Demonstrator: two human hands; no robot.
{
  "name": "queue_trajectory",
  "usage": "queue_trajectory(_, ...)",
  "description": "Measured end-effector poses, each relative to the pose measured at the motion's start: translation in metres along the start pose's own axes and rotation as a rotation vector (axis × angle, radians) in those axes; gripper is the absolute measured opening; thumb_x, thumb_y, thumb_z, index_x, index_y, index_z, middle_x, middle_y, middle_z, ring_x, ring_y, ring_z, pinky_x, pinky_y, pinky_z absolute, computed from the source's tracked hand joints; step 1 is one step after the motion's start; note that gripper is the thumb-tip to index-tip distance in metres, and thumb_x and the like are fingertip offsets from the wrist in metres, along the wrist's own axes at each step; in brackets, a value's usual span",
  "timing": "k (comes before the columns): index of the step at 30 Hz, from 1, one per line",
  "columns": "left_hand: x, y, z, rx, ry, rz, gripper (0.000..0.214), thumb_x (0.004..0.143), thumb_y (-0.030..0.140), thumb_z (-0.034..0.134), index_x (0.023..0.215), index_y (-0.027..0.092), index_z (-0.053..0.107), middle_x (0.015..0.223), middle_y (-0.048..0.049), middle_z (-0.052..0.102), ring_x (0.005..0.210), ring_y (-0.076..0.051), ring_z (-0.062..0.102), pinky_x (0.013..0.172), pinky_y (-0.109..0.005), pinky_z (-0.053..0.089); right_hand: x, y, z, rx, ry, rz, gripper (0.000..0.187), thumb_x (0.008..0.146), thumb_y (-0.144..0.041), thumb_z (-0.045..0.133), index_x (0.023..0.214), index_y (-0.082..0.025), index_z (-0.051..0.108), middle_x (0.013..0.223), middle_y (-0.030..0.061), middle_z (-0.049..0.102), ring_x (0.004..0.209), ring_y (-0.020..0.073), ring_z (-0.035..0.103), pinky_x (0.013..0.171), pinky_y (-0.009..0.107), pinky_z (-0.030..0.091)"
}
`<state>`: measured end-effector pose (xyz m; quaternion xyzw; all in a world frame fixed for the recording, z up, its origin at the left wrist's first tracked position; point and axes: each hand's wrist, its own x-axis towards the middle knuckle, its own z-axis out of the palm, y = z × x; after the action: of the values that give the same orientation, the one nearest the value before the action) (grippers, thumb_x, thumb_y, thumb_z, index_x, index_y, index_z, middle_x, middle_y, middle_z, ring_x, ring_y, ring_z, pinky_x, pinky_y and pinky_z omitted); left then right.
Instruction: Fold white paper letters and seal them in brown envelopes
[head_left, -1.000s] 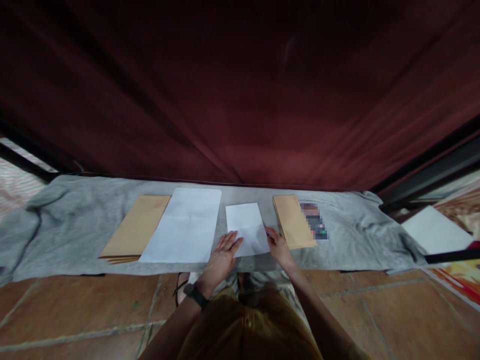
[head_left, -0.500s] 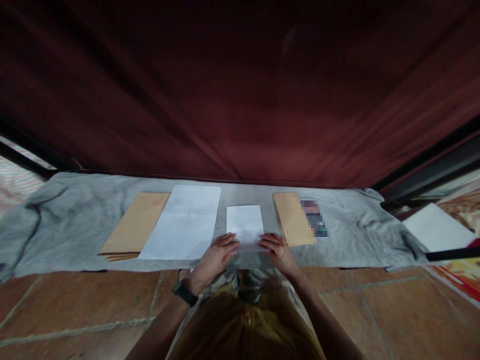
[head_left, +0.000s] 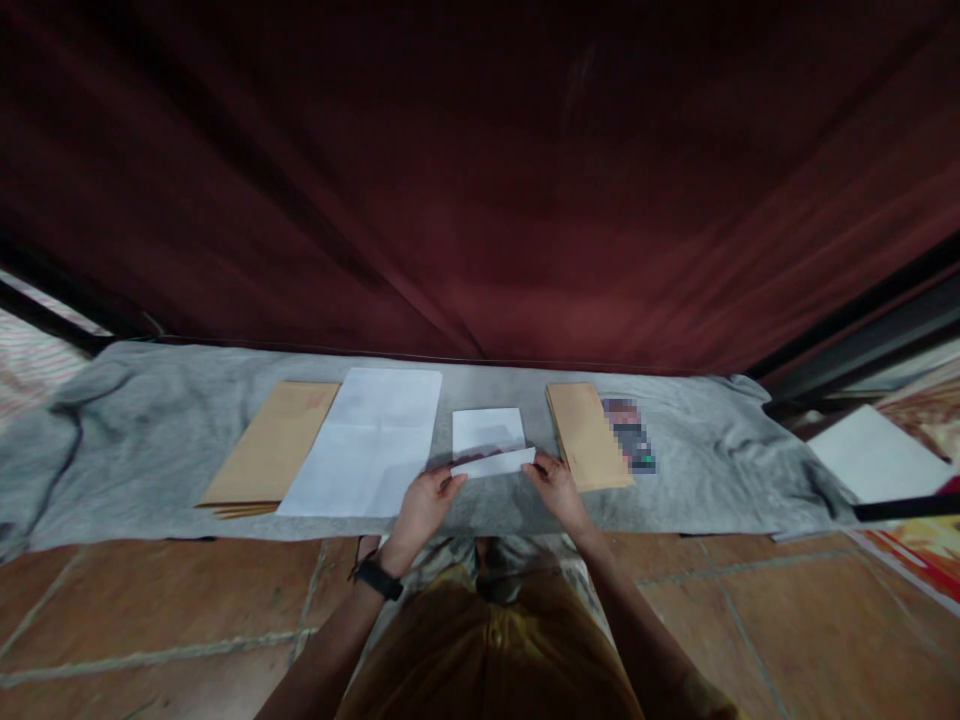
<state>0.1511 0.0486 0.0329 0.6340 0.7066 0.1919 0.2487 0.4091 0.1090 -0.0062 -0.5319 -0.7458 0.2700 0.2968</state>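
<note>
A small white sheet of paper (head_left: pixel 487 425) lies at the middle of the grey cloth, its near part lifted and turned up as a narrow strip. My left hand (head_left: pixel 429 500) pinches the left end of that strip between thumb and fingers. At the strip's right end my right hand (head_left: pixel 553 488) is closed on the paper in the same way. Larger white sheets (head_left: pixel 367 440), marked by a crease across the middle, lie left of my left hand. Just beyond my right hand rests a stack of brown envelopes (head_left: pixel 589 435).
More brown envelopes (head_left: pixel 270 445) are stacked on the left, beside the large sheets. A pixelated phone-like object (head_left: pixel 631 437) lies right of the right-hand stack. The grey cloth (head_left: pixel 720 460) covers the narrow surface, with a dark red curtain (head_left: pixel 480 250) behind it.
Both hands were flat on the paper's near edge. They have since raised that edge away from the cloth and turned it up, gripping it at both ends.
</note>
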Motion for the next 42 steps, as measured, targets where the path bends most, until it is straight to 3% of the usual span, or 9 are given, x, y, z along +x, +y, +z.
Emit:
queue_trajectory(5, 0.012, 0.008, -0.004, 0.073, 0.016, -0.08, 0.03, 0.1, 0.037, 0.05, 0.088, 0.02, 0.072, 0.078, -0.004, 0.075, 0.071, -0.017, 0.068, 0.066, -0.025, 0.043, 0.008, -0.01, 0.0, -0.048, -0.015, 0.111, 0.032, 0.097, -0.042, 0.048, 0.089, -0.019, 0.069, 0.082, 0.0046, 0.072, 0.079, 0.0192, 0.066, 0.074, 0.026, 0.048)
queue_trajectory(11, 0.026, 0.023, -0.006, 0.168, 0.051, -0.185, 0.031, 0.102, 0.041, 0.046, 0.098, 0.021, 0.07, 0.085, -0.0052, 0.076, 0.079, -0.019, 0.07, 0.067, -0.026, 0.041, 0.021, -0.021, -0.001, -0.153, -0.062, 0.222, 0.029, 0.1, -0.04, 0.047, 0.099, -0.022, 0.07, 0.088, 0.0033, 0.076, 0.078, 0.0179, 0.069, 0.071, 0.023, 0.048)
queue_trajectory(17, 0.039, 0.031, -0.007, 0.234, 0.075, -0.235, 0.035, 0.102, 0.041, 0.042, 0.117, 0.02, 0.067, 0.1, -0.0107, 0.077, 0.092, -0.024, 0.072, 0.074, -0.029, 0.046, 0.036, -0.031, 0.0, -0.351, -0.099, 0.262, 0.025, 0.102, -0.035, 0.048, 0.107, -0.023, 0.069, 0.098, 0.0041, 0.078, 0.088, 0.0186, 0.073, 0.072, 0.022, 0.047)
queue_trajectory(28, 0.062, 0.031, -0.001, 0.263, 0.086, -0.327, 0.033, 0.1, 0.042, 0.045, 0.113, 0.023, 0.069, 0.102, -0.0106, 0.077, 0.098, -0.025, 0.072, 0.078, -0.031, 0.05, 0.053, -0.039, 0.007, -0.476, -0.105, 0.359, 0.028, 0.104, -0.039, 0.047, 0.113, -0.022, 0.067, 0.097, 0.0073, 0.078, 0.09, 0.0192, 0.074, 0.073, 0.024, 0.048)
queue_trajectory(42, 0.067, 0.043, 0.001, 0.325, 0.137, -0.401, 0.037, 0.1, 0.041, 0.042, 0.119, 0.019, 0.067, 0.099, -0.0147, 0.076, 0.098, -0.026, 0.072, 0.08, -0.032, 0.05, 0.067, -0.045, 0.007, -0.572, -0.117, 0.379, 0.029, 0.104, -0.041, 0.046, 0.11, -0.021, 0.067, 0.089, 0.0072, 0.077, 0.089, 0.0199, 0.075, 0.073, 0.025, 0.051)
